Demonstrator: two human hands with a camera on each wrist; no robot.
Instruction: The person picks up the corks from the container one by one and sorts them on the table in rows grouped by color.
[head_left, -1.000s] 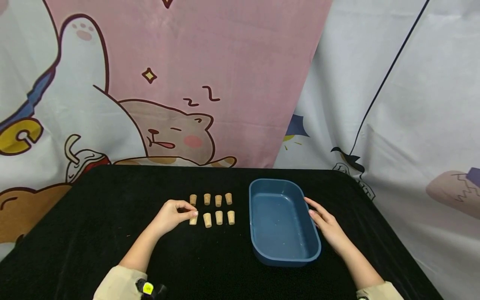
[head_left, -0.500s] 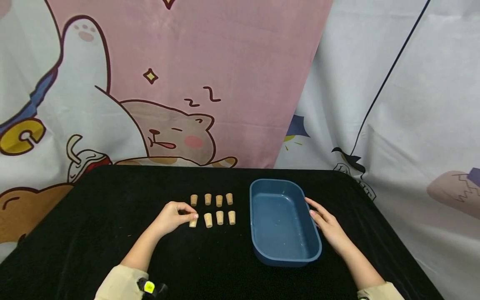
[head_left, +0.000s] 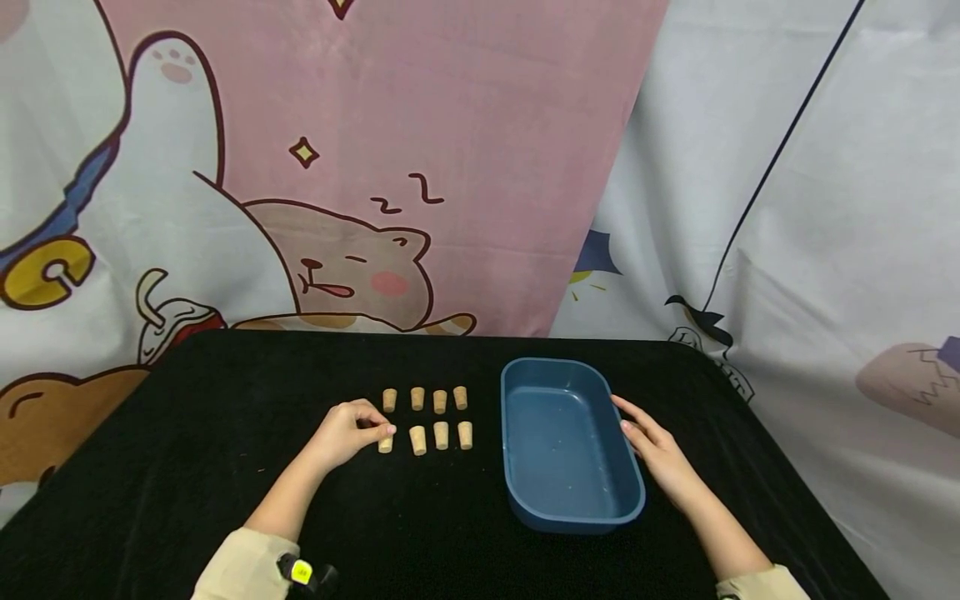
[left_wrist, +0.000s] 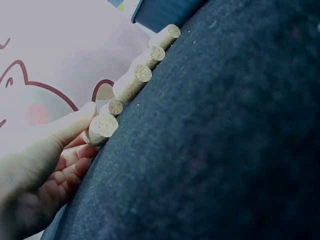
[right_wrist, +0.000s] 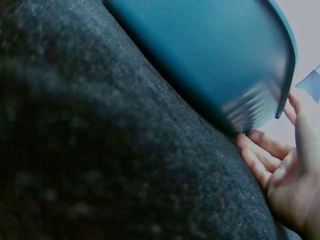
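My left hand [head_left: 347, 432] pinches a tapered cork stopper [head_left: 386, 445] between thumb and fingers at the near-left end of two rows of corks. In the left wrist view, the round end of this cork [left_wrist: 103, 127] faces the camera, low over the black cloth. Several other corks stand apart, among them a far-row cork [head_left: 389, 400] and a near-row cork [head_left: 417, 440]. A blue rectangular plastic basin [head_left: 512, 500] sits to the right of the rows. My right hand [head_left: 663, 462] touches its right side, with extended fingertips [right_wrist: 243, 140] against the outer wall below the rim.
Black cloth [head_left: 405, 542] covers the table. Behind it hangs a cartoon-printed curtain [head_left: 480, 167], pink in the middle and white at the right. Small pale specks lie on the cloth and in the basin.
The pinched cork and my left hand have shifted slightly left relative to the other corks, widening the gap in the near row. My right hand and the basin stay together, unmoved.
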